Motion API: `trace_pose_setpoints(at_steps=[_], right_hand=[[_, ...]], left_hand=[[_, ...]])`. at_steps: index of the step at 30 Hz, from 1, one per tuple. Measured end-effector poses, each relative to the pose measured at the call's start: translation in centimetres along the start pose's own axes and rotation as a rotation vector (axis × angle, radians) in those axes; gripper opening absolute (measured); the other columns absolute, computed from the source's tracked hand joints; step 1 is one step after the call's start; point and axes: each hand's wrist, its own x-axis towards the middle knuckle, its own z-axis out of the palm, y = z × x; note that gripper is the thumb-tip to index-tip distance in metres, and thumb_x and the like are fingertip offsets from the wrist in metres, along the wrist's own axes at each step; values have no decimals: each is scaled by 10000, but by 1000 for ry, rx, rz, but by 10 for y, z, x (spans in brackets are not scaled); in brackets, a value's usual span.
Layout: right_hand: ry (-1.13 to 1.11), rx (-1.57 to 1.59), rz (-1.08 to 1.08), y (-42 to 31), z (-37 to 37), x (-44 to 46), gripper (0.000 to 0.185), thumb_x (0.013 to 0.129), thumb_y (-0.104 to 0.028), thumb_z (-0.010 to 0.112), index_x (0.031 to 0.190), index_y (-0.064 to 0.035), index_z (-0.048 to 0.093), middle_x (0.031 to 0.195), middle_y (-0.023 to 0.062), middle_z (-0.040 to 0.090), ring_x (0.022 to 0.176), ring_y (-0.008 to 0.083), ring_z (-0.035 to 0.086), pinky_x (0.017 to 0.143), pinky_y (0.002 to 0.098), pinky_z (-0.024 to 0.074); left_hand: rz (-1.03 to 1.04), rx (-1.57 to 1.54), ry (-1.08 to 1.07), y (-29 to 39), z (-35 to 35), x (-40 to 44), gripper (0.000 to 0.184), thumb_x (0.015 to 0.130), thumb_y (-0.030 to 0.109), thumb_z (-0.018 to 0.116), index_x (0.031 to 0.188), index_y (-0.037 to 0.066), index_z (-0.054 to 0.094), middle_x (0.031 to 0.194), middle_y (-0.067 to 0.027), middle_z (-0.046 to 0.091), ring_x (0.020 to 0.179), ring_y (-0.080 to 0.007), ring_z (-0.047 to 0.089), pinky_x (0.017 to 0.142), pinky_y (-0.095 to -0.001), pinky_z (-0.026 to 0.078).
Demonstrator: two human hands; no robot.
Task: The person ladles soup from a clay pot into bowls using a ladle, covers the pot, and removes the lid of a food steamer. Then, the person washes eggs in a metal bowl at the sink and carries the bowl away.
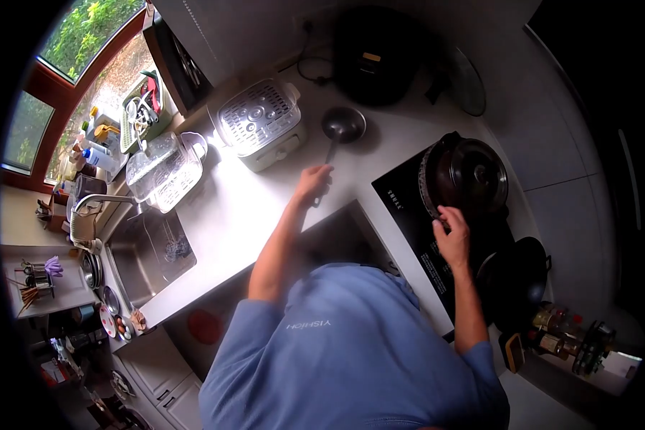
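in the head view, the left hand (313, 183) is clenched around the handle of a ladle (345, 125), whose bowl lies beyond the knuckles, away from the person's body. the ladle's long axis runs from the fist outward over the pale counter (251, 218), leaning a little to the right, so the bowl sits farther out than the fingers and slightly to their right. the steamer-like appliance (259, 118) with a slotted top is to the left of the bowl.

the dark lidded pot (473, 175) stands on the black cooktop (426, 251), to the right of both the ladle and the left hand. of the two hands, the right hand (453, 239) is clearly the nearer to the pot; the left is well apart from it, across the cooktop's edge. from the right fingers, the pot lies outward and slightly to the right, with its near side just beside the fingertips. those fingers are bent, with a gap between thumb and forefinger; whether they touch or grasp the pot's edge, i cannot tell
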Motion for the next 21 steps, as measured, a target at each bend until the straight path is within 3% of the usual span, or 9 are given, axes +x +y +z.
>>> trace_pose_setpoints(at_steps=[4,5,9,13,16,17,21], right_hand=[[-80,13,-27,-11,45,-32,335,801,-39,663,1131,3,626,1092,147,625,932,301,627,827,357,511],[-121,58,15,-18,54,-40,343,795,-38,666,1133,-2,624,1079,142,627,930,297,629,823,356,511],[-195,51,8,-22,91,-65,327,783,-31,683,1103,3,625,1038,139,629,912,300,633,795,365,514],[-286,89,71,-29,111,-82,329,809,-28,666,1132,17,621,1046,146,635,889,279,646,794,349,525],[-317,82,94,-33,120,-92,326,810,-27,664,1130,21,620,1043,143,636,884,278,647,791,348,526],[-331,78,113,-33,123,-94,327,811,-28,664,1132,20,620,1044,148,637,885,274,646,795,345,526],[-391,78,140,-37,140,-97,326,812,-24,664,1133,18,620,1048,152,640,887,274,646,800,341,526]], left_hand=[[50,326,78,-11,-23,25,376,967,338,555,985,-26,648,780,-90,682,531,-135,558,474,-281,441],[90,394,108,-18,-31,34,405,941,351,593,1003,-44,655,816,-114,697,612,-171,615,565,-310,494],[177,530,273,-24,-37,37,487,801,352,718,1106,-23,655,1018,-200,697,973,-316,667,861,-385,511],[289,566,254,-21,-37,18,465,737,253,763,1119,16,646,1063,-181,685,967,-316,663,852,-398,512],[375,679,329,-23,-42,-3,395,780,172,733,1121,3,629,983,-194,697,913,-325,678,813,-386,517],[409,679,376,-35,-46,-4,351,782,128,695,1115,33,641,998,-210,669,921,-379,649,812,-413,510],[469,735,426,-46,-59,-22,259,796,118,661,1047,53,654,961,-214,581,880,-414,574,777,-462,478]])
